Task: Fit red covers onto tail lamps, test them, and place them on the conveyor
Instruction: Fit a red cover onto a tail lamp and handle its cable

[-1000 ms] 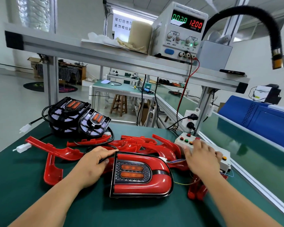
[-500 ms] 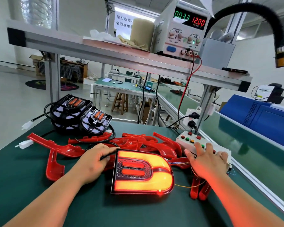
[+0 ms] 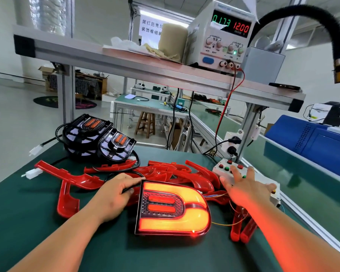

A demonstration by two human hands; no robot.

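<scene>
Lit lamp [image 3: 173,209] on counter [image 3: 28,213], left hand [image 3: 114,195] grips cable [image 3: 129,190] at lamp's left edge, right hand [image 3: 245,190] spread wide over button box [image 3: 226,168]

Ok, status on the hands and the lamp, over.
Left hand grips the cable beside the lamp. Right hand flat, fingers on the button box. Lamp lit, on the bench. Loose covers crowd behind it.

The room had pale walls [image 3: 312,55] and a glossy light-grey floor [image 3: 8,114]. Brightness came through a tall pane [image 3: 47,14] at the upper left. Farther back stood a green-topped table [image 3: 145,107] with a wooden stool [image 3: 145,124] beneath it (a round dark mat [image 3: 45,101] lay to its left), near a low wooden rack [image 3: 94,85].
</scene>
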